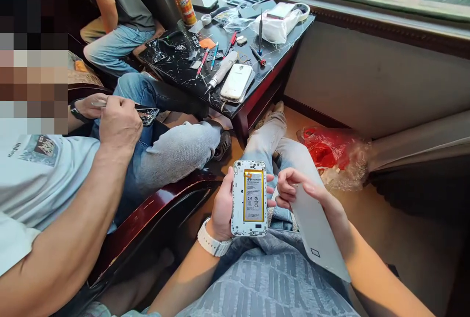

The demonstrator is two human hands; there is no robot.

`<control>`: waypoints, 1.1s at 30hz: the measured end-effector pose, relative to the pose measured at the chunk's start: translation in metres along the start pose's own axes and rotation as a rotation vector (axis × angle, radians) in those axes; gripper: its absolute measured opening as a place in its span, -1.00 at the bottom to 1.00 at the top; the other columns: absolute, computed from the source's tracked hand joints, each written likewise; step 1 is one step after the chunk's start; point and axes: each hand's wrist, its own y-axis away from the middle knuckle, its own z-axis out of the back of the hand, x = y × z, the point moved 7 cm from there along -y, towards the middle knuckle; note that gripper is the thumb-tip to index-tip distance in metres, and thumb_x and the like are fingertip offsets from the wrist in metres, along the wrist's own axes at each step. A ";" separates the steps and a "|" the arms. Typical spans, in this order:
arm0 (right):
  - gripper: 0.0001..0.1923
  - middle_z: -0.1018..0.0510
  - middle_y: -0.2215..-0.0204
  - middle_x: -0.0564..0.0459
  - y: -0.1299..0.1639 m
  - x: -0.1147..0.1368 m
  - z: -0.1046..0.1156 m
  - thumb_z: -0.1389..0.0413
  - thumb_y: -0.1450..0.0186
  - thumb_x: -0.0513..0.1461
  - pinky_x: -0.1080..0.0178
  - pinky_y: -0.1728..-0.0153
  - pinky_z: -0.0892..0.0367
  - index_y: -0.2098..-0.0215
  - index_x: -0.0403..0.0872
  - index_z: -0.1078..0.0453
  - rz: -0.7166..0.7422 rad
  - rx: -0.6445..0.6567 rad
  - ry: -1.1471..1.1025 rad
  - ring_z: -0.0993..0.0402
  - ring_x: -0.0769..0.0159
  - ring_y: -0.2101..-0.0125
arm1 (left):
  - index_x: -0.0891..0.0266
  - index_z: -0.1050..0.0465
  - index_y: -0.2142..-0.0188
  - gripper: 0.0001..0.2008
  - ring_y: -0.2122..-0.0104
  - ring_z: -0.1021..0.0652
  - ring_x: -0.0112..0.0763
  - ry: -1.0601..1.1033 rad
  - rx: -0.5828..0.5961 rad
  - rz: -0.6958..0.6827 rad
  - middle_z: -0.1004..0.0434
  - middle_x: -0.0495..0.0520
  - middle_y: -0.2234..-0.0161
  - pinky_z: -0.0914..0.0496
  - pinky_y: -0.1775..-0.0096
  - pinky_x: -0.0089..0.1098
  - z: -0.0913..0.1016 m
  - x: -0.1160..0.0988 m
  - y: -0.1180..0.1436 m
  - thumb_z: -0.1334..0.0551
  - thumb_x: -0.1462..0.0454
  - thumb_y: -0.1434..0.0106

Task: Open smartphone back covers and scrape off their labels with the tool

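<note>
Gripping an opened phone (238,202) from beneath, your left hand (222,209) is laying its thumb along one long edge and wrapping its fingertips round the other. The phone is resting in that palm above your lap, inner side up, its battery (254,204) showing. Your right hand (323,197) is clasping a pale flat panel (316,234) near its upper end, thumb over the face; it may be a back cover, but the steep angle is making that hard to tell. The phone is probably feeling light, stiff and a little slippery, with the exposed battery its fragile part, so the long edges are offering the best hold, away from the middle. The panel is looking thin, light and perhaps slightly bendy, best taken by its edges. Beyond your knees, a screwdriver (259,56) is lying on the dark table (273,54).
</note>
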 end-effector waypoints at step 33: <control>-0.58 -0.15 0.47 0.10 -0.005 -0.012 0.009 -0.19 -0.39 0.09 0.36 0.54 0.00 0.35 -0.08 -0.53 -0.050 0.011 -0.247 0.10 0.36 0.50 | 0.37 -0.49 -0.24 -0.38 0.12 -0.72 -0.02 0.069 -0.115 -0.155 -0.64 0.38 -0.12 -0.64 0.12 -0.14 0.009 -0.005 -0.001 -0.03 -0.07 -0.55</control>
